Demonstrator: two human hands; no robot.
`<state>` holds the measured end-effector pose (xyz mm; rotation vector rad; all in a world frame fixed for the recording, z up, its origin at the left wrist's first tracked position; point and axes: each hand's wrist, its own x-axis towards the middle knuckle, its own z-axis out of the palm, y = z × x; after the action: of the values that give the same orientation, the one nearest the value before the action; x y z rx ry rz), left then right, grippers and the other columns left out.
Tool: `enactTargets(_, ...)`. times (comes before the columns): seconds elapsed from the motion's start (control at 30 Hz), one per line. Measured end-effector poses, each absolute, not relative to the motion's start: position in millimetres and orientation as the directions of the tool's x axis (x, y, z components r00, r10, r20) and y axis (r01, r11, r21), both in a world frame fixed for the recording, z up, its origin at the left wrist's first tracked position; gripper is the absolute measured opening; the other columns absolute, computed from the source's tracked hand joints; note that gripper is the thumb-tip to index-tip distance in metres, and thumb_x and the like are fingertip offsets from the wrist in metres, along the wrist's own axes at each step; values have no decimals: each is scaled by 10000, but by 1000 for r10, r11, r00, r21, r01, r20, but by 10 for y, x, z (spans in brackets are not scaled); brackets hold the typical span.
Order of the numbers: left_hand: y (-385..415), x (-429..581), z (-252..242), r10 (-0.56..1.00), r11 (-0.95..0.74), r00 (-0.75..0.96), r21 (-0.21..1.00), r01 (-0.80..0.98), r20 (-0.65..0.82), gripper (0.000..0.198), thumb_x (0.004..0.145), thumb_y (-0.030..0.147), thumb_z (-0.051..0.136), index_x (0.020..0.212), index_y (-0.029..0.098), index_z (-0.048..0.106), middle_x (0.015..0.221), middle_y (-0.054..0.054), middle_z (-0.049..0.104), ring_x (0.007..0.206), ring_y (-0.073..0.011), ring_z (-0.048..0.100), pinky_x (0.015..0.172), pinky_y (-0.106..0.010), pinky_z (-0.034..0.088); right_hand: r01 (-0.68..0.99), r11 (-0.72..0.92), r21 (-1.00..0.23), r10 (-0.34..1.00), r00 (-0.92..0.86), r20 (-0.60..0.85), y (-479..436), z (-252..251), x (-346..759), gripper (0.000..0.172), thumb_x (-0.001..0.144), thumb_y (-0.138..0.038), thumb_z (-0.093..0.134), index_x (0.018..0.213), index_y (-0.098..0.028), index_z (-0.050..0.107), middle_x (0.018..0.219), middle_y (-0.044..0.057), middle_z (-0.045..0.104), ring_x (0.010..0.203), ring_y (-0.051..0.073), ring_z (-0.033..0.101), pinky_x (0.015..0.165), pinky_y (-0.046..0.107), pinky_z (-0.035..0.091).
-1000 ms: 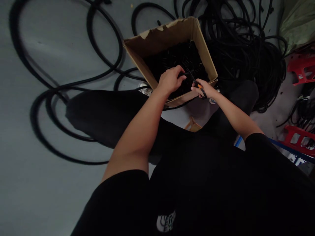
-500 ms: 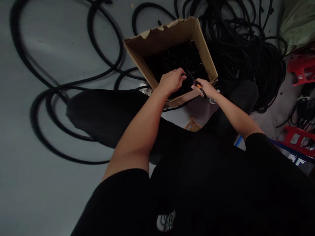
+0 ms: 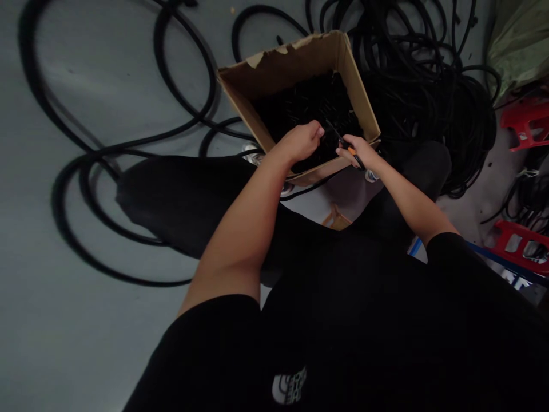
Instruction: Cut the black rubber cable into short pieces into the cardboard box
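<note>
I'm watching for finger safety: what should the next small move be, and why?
I'd probably ease the left hand slightly back before working the scissors. The right hand holds them with their tip close to the left's curled fingers in this view, over the open box, and it is too dark to tell whether those fingers hold anything.

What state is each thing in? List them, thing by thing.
Scissors: held; blades open or shut, too dark to tell.
Right hand: closed on the scissors.
Left hand: fingers curled; contents hidden.
Box: open, far edge ragged, partly filled.
Bits: dark, loose in the box.
Cable: lying looped on the floor.
Cable heap: tangled.
</note>
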<state>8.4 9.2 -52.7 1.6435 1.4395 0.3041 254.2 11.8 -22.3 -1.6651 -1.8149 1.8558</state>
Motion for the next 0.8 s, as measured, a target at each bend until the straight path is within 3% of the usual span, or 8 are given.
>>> enactTargets(0.13, 124, 32, -633, 891, 125, 249, 733, 668, -379, 465, 1214, 370, 558, 1593, 214, 779, 1321, -176, 892, 1380, -378, 812, 1261, -515, 610, 668, -198, -718, 734, -385, -560, 112, -353, 2586, 322, 1145, -418, 872, 1072, -244, 612, 727, -67, 544, 594, 125, 568, 532, 208, 424)
enactTargets(0.23, 142, 14, -675, 904, 146, 213, 736, 661, -371, 541, 1171, 335, 621, 1681, 183, 723, 1537, -194, 854, 1542, -392, 752, 1374, -540, 549, 628, -177, -758, 753, -409, -515, 114, -542, 2629, 391, 1153, -538, 885, 1121, -258, 614, 776, -56, 562, 640, 139, 608, 569, 213, 493)
enactTargets(0.33, 140, 27, -661, 905, 159, 201, 736, 658, -375, 604, 1131, 301, 666, 1717, 156, 693, 1657, -217, 798, 1632, -400, 698, 1439, -555, 500, 562, -162, -811, 739, -475, -477, 99, -655, 2641, 457, 1171, -644, 869, 1248, -260, 634, 893, -28, 609, 749, 164, 679, 696, 255, 630)
enactTargets(0.5, 105, 76, -652, 921, 133, 232, 813, 567, -313, 629, 1068, 332, 774, 1675, 177, 717, 1501, -191, 846, 1523, -400, 751, 1379, -568, 561, 530, -144, -836, 688, -553, -469, 42, -649, 2620, 523, 1211, -702, 806, 1386, -234, 650, 1043, 22, 669, 954, 210, 750, 925, 356, 746)
enactTargets(0.63, 93, 87, -745, 926, 104, 262, 851, 515, -272, 573, 1033, 349, 832, 1573, 167, 770, 1392, -182, 863, 1468, -419, 767, 1361, -582, 567, 559, -123, -820, 669, -564, -484, 45, -692, 2645, 489, 1227, -646, 805, 1426, -224, 659, 1083, 30, 678, 1033, 223, 755, 999, 373, 746)
enactTargets(0.8, 91, 79, -861, 925, 93, 280, 866, 492, -259, 483, 1022, 324, 846, 1480, 178, 800, 1324, -168, 862, 1499, -443, 751, 1372, -588, 545, 610, -87, -787, 674, -546, -498, 81, -806, 2688, 462, 1242, -634, 776, 1416, -222, 660, 1084, 25, 670, 982, 212, 734, 1013, 385, 718)
